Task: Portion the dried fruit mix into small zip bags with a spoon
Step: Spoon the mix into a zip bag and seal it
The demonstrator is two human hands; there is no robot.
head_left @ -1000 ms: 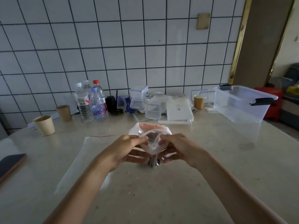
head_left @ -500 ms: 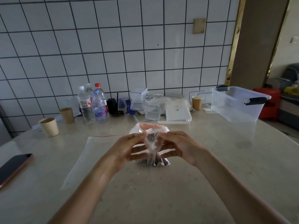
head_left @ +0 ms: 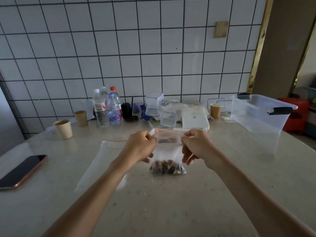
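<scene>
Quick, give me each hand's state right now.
Left hand: pinches the left top corner of the small zip bag.
Right hand: pinches the bag's right top corner.

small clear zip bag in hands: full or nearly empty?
Partly filled: dried fruit mix fills only the bottom of the small clear zip bag; upper part empty.

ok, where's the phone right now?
In the head view the phone lies flat at the table's left edge, left of the large empty zip bag, nearer than the paper cup.
</scene>
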